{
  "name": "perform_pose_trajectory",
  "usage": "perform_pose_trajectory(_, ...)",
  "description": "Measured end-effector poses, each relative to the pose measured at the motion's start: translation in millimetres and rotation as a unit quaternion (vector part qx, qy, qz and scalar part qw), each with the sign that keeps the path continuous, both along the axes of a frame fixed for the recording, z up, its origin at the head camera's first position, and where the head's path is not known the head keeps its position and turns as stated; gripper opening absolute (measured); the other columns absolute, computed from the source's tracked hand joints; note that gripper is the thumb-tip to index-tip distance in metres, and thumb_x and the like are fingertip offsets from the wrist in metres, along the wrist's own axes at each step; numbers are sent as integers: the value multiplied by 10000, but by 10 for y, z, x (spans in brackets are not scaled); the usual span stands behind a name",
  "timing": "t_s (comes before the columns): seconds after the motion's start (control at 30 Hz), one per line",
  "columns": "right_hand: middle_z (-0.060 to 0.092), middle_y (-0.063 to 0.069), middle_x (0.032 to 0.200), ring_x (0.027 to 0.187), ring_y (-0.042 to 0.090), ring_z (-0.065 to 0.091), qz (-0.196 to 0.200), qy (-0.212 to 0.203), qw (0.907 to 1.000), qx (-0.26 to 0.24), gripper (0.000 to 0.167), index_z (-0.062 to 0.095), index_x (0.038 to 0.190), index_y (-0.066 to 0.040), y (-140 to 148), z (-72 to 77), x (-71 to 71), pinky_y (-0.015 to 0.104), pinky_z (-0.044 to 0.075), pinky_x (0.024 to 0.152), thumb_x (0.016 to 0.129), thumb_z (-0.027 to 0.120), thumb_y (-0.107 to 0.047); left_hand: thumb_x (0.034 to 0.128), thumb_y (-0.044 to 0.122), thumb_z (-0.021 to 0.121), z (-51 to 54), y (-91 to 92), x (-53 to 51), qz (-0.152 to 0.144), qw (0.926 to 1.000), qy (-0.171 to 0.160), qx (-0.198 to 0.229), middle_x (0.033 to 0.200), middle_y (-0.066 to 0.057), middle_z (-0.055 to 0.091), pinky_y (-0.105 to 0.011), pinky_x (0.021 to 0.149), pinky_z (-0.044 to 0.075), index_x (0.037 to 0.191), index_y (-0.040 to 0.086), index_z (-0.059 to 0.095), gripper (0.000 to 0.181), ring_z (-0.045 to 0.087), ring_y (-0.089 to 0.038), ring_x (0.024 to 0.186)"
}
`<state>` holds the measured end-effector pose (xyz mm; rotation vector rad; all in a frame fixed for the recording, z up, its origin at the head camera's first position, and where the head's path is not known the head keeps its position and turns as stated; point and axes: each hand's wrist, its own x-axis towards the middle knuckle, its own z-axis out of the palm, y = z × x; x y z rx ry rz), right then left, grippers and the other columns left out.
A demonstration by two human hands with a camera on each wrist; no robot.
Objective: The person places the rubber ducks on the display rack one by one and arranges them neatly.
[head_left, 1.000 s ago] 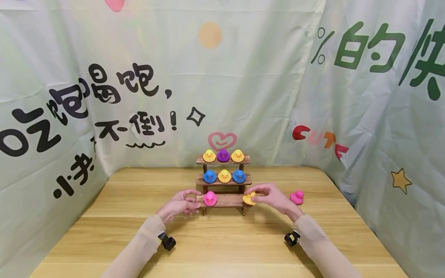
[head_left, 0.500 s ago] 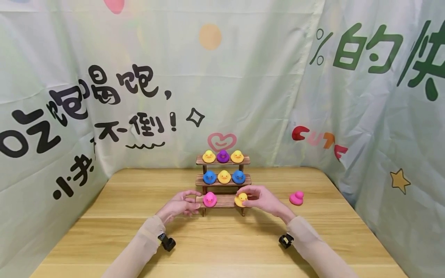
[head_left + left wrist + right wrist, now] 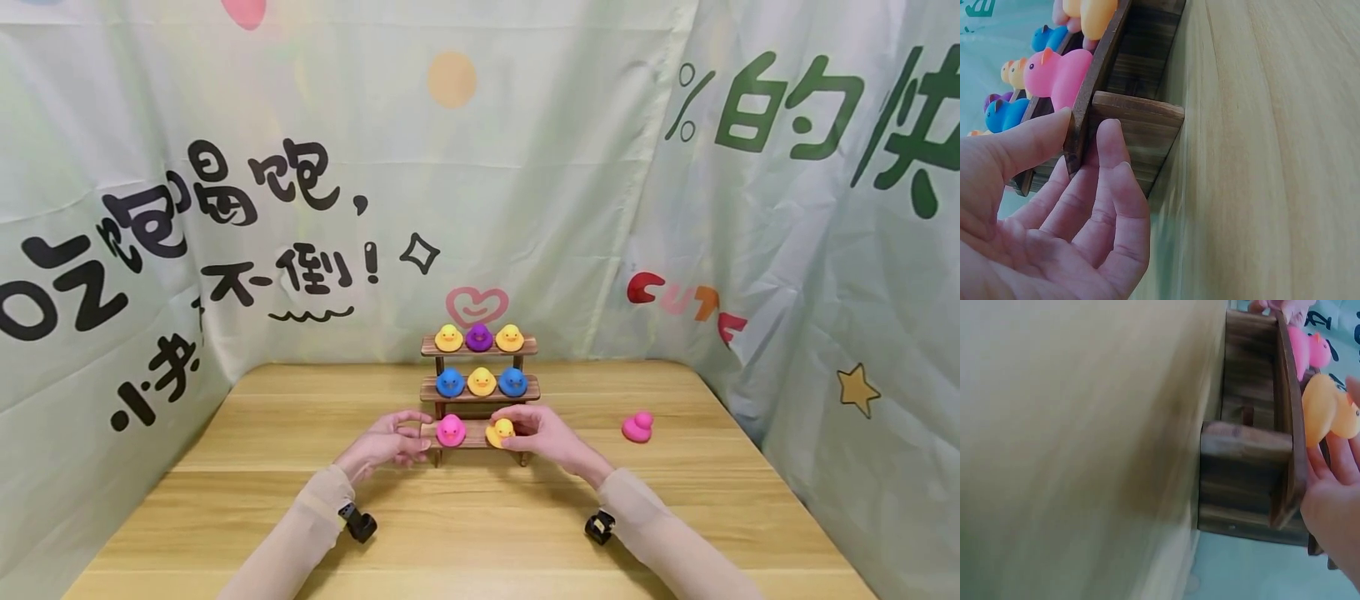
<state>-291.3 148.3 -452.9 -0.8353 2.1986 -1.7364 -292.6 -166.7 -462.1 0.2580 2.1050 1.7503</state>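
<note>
A three-step wooden display stand (image 3: 469,434) holds rubber ducks. My left hand (image 3: 387,439) pinches the left end of its lowest step, thumb on the edge and fingers underneath, as the left wrist view shows. Beside it on that step sits a pink rubber duck (image 3: 451,431). My right hand (image 3: 546,433) grips a yellow rubber duck (image 3: 501,433) at the lowest step, to the right of the pink one. Whether this duck's base touches the wood, I cannot tell. In the right wrist view the yellow duck (image 3: 1320,409) shows with fingers around it.
The middle step carries a yellow duck (image 3: 482,382) between two blue ducks (image 3: 450,382). On top, a purple duck (image 3: 479,337) sits between two yellow ones (image 3: 448,337). Another pink duck (image 3: 638,427) lies on the wooden table (image 3: 480,542) at right. Printed cloth (image 3: 525,208) hangs behind.
My right hand has moved left with the yellow duck, from the right end of the lowest step toward the pink duck. The left hand has kept its place.
</note>
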Motion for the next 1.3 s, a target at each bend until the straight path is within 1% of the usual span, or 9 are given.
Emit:
perform_pose_trajectory(0.2,679,109,1200,1036,97,643,-21,-6,10000,15,381,625,1252,-14,-98,7,-13,221,549,856,885,710,-75,881,54,686,-10,-18,-1,-32,10000,-9,18,1033,-153,680,-274,659,571,1365,27,464,533,697,-206,782)
perform_pose_trajectory(0.3,676,122,1206,1037,110,638,17,-32,10000,37,379,625,1251,-5,-135,8,-22,217,546,856,887,707,-67,869,71,706,-25,-25,-6,-13,10000,-28,-3,991,-106,681,-268,651,568,1360,36,473,545,698,-211,783)
perform_pose_trajectory(0.4,665,142,1223,1047,130,631,-63,-114,9999,85,372,634,1249,-22,-172,14,-21,207,545,850,885,705,-52,859,73,717,-30,-24,-8,20,10000,-74,-8,961,-85,673,-268,653,568,1354,54,487,546,700,-218,789)
perform_pose_trajectory(0.57,657,146,1235,1058,151,618,-222,-121,9994,221,351,653,1230,-47,-240,19,-26,197,531,851,882,704,-39,853,70,721,-33,-20,-9,77,9999,-74,-11,966,-87,675,-269,647,568,1347,63,497,542,700,-220,786)
perform_pose_trajectory(0.67,664,125,1228,1049,133,615,-273,-111,9992,265,350,658,1226,-50,-274,12,-36,196,522,858,879,706,-36,850,73,727,-41,-19,-11,83,9999,-79,-6,967,-89,677,-270,641,568,1346,59,497,547,702,-218,780)
perform_pose_trajectory(0.9,681,117,1198,1003,111,619,-295,-76,9991,281,347,664,1217,-46,-308,12,-48,209,524,840,873,710,-37,856,69,721,-49,-15,-20,60,10000,-69,17,945,-77,665,-262,633,567,1347,51,493,542,702,-214,775)
perform_pose_trajectory(1.03,680,124,1207,993,102,615,-299,16,9990,345,361,659,1227,-32,-319,10,-57,202,518,836,871,718,-50,869,63,705,-33,-12,-24,52,10000,-46,17,995,-115,675,-249,626,561,1353,42,484,532,699,-201,767)
perform_pose_trajectory(1.17,667,142,1238,1023,130,611,-321,30,9987,395,388,648,1249,-22,-322,4,-59,195,513,841,869,721,-52,872,58,700,-36,-14,-30,23,10000,-40,41,1026,-140,677,-253,628,564,1357,35,476,534,693,-198,764)
perform_pose_trajectory(1.3,649,158,1269,1078,178,607,-327,-14,9988,368,419,623,1284,-18,-320,2,-55,185,512,844,878,717,-66,860,65,716,-38,-16,-35,32,10000,-77,30,984,-102,676,-256,627,564,1353,49,484,545,695,-201,765)
